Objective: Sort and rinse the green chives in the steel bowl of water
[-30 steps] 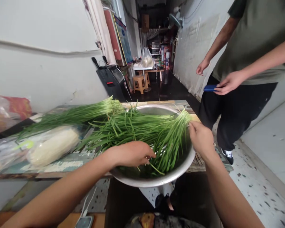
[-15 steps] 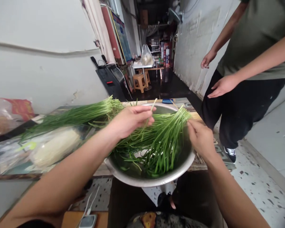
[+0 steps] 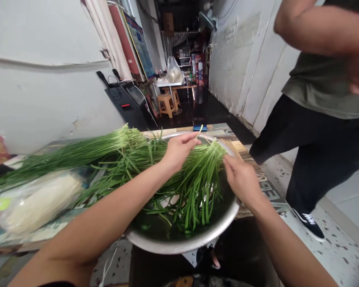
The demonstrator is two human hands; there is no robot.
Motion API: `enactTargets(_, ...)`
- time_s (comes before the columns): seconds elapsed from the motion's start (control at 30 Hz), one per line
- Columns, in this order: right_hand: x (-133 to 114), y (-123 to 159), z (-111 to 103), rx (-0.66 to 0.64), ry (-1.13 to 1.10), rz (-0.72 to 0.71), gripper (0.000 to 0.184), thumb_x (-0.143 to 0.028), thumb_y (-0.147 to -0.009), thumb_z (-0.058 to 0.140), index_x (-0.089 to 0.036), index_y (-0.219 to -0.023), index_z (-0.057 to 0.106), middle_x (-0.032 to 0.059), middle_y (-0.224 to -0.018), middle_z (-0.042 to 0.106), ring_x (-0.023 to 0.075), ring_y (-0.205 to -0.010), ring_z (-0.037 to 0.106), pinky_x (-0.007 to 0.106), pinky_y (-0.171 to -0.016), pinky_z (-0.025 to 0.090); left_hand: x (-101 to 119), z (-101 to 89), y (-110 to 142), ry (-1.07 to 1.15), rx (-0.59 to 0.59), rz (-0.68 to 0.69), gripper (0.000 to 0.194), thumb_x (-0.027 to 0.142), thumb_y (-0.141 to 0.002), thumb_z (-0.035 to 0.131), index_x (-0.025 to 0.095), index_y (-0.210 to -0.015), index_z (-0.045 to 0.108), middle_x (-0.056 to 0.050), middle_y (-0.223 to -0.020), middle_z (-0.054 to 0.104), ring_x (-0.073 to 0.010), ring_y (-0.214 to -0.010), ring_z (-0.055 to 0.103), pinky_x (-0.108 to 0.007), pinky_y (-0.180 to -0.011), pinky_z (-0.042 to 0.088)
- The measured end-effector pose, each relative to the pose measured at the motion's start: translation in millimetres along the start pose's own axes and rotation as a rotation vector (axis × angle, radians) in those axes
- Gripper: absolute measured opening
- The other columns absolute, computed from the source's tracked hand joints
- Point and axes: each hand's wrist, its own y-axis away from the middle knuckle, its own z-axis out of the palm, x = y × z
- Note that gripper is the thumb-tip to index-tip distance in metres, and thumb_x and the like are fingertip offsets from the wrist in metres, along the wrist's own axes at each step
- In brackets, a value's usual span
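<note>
Indoors, my left hand (image 3: 181, 149), loosely curled, pinches a single pale stalk (image 3: 200, 131) above a metal basin (image 3: 182, 248), while my right hand (image 3: 243, 176) closes its fingertips on the stem ends of long green leaves (image 3: 194, 191) draped inside it. Another leafy bundle (image 3: 98, 147) lies leftward on the table (image 3: 271, 193); a person (image 3: 323, 147) in dark trousers stands at right.

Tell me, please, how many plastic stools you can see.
2: the front stool by the light-topped table, and the rear stool partly behind the first; others may be hidden.
</note>
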Motion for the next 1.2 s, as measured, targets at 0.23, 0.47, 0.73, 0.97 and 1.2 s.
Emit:
enactTargets(0.23, 1.6, 1.2, 0.8, 0.04, 0.021, -0.031, 0.028, -0.023, -0.091, 0.036, -0.017, -0.077, 0.059, 0.0013, -0.063, 0.058, 0.0111, -0.054, 0.045, 0.023, -0.055, 0.028, -1.2, 0.1, 0.6, 0.034, -0.004, 0.016, 0.033, 0.025, -0.065, 0.07, 0.013, -0.096, 0.071, -0.004, -0.078, 0.07, -0.0145, -0.078, 0.059, -0.031, -0.083, 0.042)
enactTargets(0.47, 2.2, 0.4, 1.5, 0.05, 0.041, -0.06, 0.026, -0.021, -0.091, 0.037, -0.017, -0.076, 0.059, 0.0016, -0.064, 0.06, 0.0114, -0.055, 0.048, 0.023, -0.055, 0.028, -2.7, 3.0, 1.7, 0.005, 0.05, 0.056, 0.026, 0.028, -0.069, 0.068, 0.013, -0.09, 0.072, -0.005, -0.074, 0.069, -0.0156, -0.077, 0.059, -0.032, -0.084, 0.041)
enactTargets(0.73, 3.8, 0.1, 1.2, 0.051, 0.07, -0.085, 0.026, -0.022, -0.09, 0.038, -0.017, -0.078, 0.061, 0.0023, -0.065, 0.061, 0.0117, -0.054, 0.05, 0.023, -0.055, 0.029, -3.3, 4.4, 1.1, 0.058, 0.096, 0.044, 0.027, 0.027, -0.067, 0.069, 0.012, -0.09, 0.071, -0.005, -0.071, 0.069, -0.0154, -0.074, 0.06, -0.033, -0.083, 0.042)
enactTargets(0.97, 5.3, -0.5, 2.4, 0.062, 0.075, -0.107, 0.03, -0.023, -0.092, 0.036, -0.016, -0.084, 0.064, 0.0039, -0.067, 0.063, 0.0126, -0.056, 0.052, 0.023, -0.056, 0.03, -4.5, 3.6, 0.5, 0.078, 0.1, 0.041, 0.026, 0.026, -0.066, 0.07, 0.013, -0.088, 0.072, -0.005, -0.073, 0.07, -0.0163, -0.076, 0.061, -0.034, -0.085, 0.043)
enactTargets(1.2, 4.8, -0.6, 2.3, 0.047, 0.114, -0.098, 0.024, -0.018, -0.088, 0.039, -0.017, -0.079, 0.061, 0.0024, -0.064, 0.062, 0.012, -0.053, 0.051, 0.024, -0.054, 0.028, -6.3, 3.9, -0.2, 0.11, 0.121, 0.074, 0.022, 0.024, -0.06, 0.075, 0.014, -0.08, 0.073, -0.006, -0.079, 0.071, -0.0173, -0.08, 0.063, -0.034, -0.089, 0.044)
